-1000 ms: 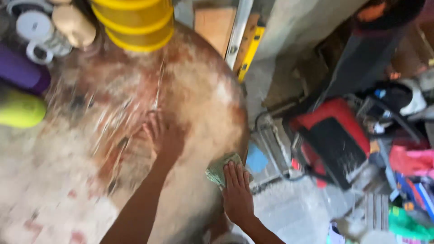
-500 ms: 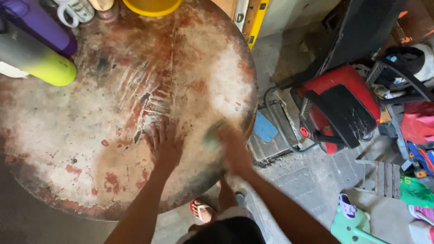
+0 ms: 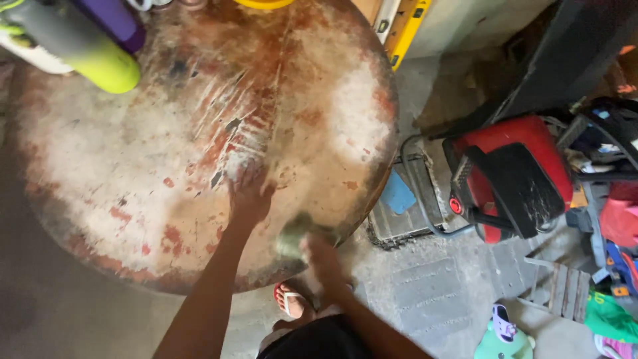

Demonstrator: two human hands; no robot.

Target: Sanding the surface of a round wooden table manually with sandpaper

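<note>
Worn round tabletop (image 3: pixel 133 166): left hand (image 3: pixel 249 193) lies flat, bracing; right hand (image 3: pixel 319 256), blurred, seemingly presses a green pad (image 3: pixel 292 236). Keep strokes even near the rim.

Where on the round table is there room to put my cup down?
The round table is bare across its middle and left, between the green bottle and the left hand. The far edge is crowded with bottles. The near right edge holds the right hand and green pad.
</note>
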